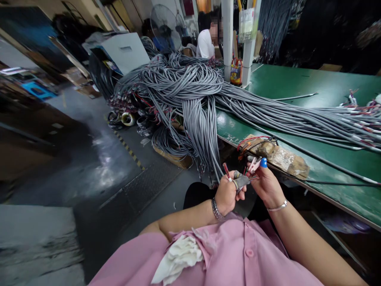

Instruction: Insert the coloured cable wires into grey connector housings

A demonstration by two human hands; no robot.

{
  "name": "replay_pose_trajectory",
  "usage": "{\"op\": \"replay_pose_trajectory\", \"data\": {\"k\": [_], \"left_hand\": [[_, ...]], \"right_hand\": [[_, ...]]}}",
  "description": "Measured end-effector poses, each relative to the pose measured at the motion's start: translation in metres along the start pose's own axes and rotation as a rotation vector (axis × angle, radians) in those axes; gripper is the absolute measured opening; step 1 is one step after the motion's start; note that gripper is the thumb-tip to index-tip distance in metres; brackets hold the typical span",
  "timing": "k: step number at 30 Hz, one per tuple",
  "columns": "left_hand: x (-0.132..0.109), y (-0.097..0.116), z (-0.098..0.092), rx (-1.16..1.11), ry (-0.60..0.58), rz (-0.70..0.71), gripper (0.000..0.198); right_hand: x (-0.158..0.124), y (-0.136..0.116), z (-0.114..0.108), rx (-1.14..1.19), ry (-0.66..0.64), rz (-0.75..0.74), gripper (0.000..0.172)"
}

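Observation:
My left hand [225,196] is closed round a grey cable [219,174] whose stripped end shows thin red wires [226,170]. Grey tape or sheathing [241,181] is wrapped around its fingers, with fine coloured wires sticking out toward the other hand. Close beside it, my right hand [269,188] pinches a small pale pink piece [254,165] whose kind I cannot make out. Blue tape [263,162] covers the tip of its thumb. Both hands are just in front of the green table's edge.
A big heap of grey cables [184,83] spreads over the green table [300,83] and hangs off its left end. A tape-wrapped wooden block [282,159] with wires lies at the near edge. Behind are white posts [228,39], a fan [166,28] and a seated person [205,43].

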State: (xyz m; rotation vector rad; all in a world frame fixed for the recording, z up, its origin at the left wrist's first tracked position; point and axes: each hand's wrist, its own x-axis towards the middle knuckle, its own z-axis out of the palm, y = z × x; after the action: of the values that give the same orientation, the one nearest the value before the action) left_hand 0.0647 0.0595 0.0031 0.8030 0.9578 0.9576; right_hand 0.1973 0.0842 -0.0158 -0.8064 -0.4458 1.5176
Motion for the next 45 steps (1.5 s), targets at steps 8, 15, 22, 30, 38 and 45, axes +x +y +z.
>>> {"op": "replay_pose_trajectory", "data": {"k": [8, 15, 22, 30, 38, 45], "left_hand": [[0.001, -0.004, -0.001, 0.027, -0.002, -0.006, 0.032], [-0.010, -0.006, -0.009, -0.001, 0.025, 0.016, 0.029], [-0.013, -0.004, -0.010, -0.070, 0.030, 0.089, 0.025], [-0.006, -0.001, -0.002, -0.110, 0.016, 0.073, 0.023], [0.001, -0.002, 0.000, -0.054, 0.026, 0.033, 0.023], [-0.004, -0.004, -0.005, -0.042, 0.015, 0.050, 0.023]], "right_hand": [[-0.002, 0.003, 0.004, 0.027, 0.024, 0.005, 0.034], [-0.006, 0.000, -0.001, 0.117, -0.037, 0.068, 0.037], [-0.007, -0.003, -0.003, -0.018, -0.067, 0.023, 0.029], [-0.003, 0.000, 0.001, 0.092, -0.053, 0.085, 0.033], [0.000, 0.004, 0.003, 0.116, -0.003, 0.061, 0.031], [-0.006, -0.003, -0.004, 0.057, -0.105, 0.140, 0.045]]}}
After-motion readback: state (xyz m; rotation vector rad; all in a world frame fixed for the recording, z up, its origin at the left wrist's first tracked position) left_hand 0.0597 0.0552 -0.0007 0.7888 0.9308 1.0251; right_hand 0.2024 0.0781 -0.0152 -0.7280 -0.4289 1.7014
